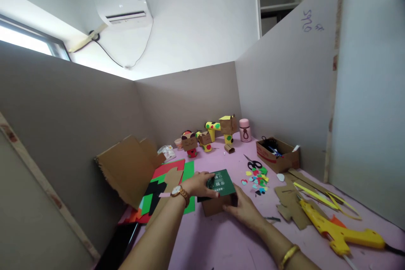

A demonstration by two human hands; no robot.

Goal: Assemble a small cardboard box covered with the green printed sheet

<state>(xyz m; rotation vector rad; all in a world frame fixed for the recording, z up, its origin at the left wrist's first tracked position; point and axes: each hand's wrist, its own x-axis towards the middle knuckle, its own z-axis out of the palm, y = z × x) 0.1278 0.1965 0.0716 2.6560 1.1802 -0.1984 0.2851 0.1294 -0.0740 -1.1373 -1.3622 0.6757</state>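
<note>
A small brown cardboard box (212, 207) is between my hands above the pink table, with a dark green printed card (225, 185) over its top. My left hand (200, 185) rests on the card's left part, its fingers over the top and its thumb along the front edge. With the thumb at the front and the fingers behind the right side, my right hand (242, 205) holds the box. Whether the card is fixed to the box I cannot tell.
Right of the hands are paper shapes (260, 180), scissors (253, 163), cardboard scraps (292, 202) and a yellow glue gun (341, 230). A supply box (278, 158) and pink flask (244, 130) stand farther back, near cardboard animals (190, 143). Coloured sheets (189, 173) lie left.
</note>
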